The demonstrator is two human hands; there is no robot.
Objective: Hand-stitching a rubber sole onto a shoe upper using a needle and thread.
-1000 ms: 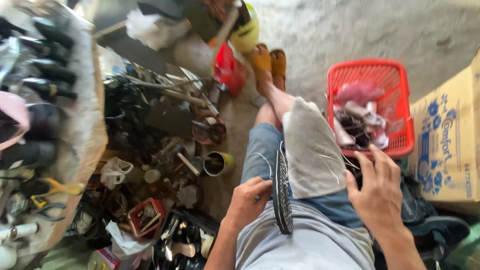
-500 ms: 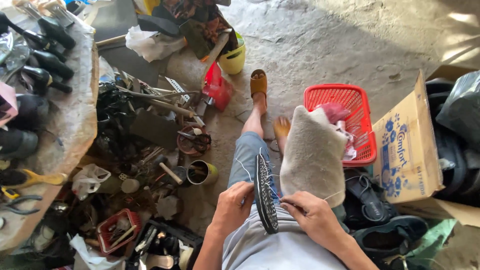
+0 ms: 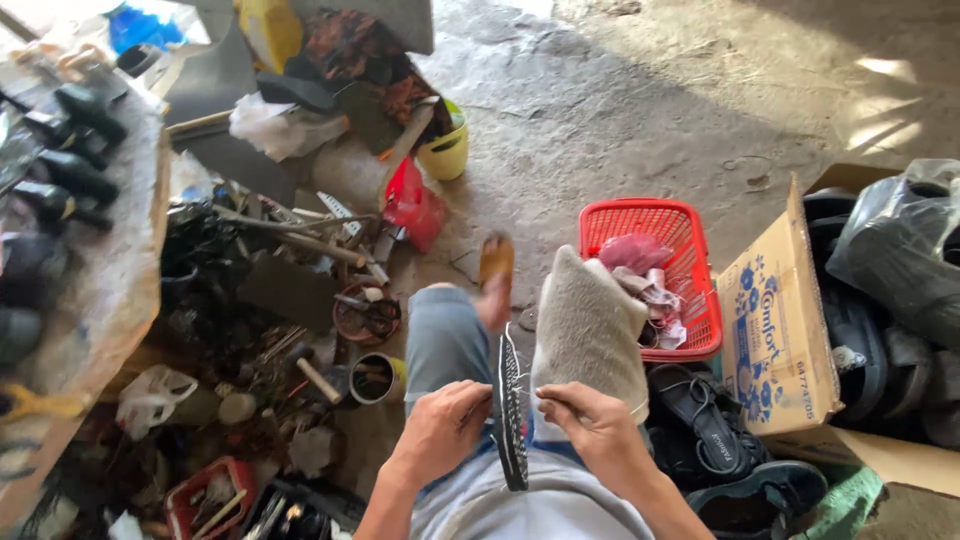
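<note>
Seated worker seen from above. Nearest the camera, the left hand [image 3: 440, 430] and right hand [image 3: 590, 425] each close their grip on a thin black shoe sole with a studded tread [image 3: 511, 415], held on edge over the lap between the knees; fingers curl round its two long sides. The sole looks light, flexible and rubbery, likely to bend if taken at one end, so the mid-length edges appear the surest hold. Touching the right hand, a grey felt-like cloth [image 3: 588, 335] drapes over the right thigh, soft and limp. To the right lie dark sandals [image 3: 710, 420] on the floor, then an open cardboard box [image 3: 775, 330]. Just beyond the cloth stands a red plastic basket of rags [image 3: 690, 260]. To the left, a clutter of tools, a small tin can [image 3: 377, 378] and a hammer crowd the floor beside a worn counter [image 3: 110, 290]. Farther off are a yellow bucket [image 3: 447, 152] and bare concrete.
</note>
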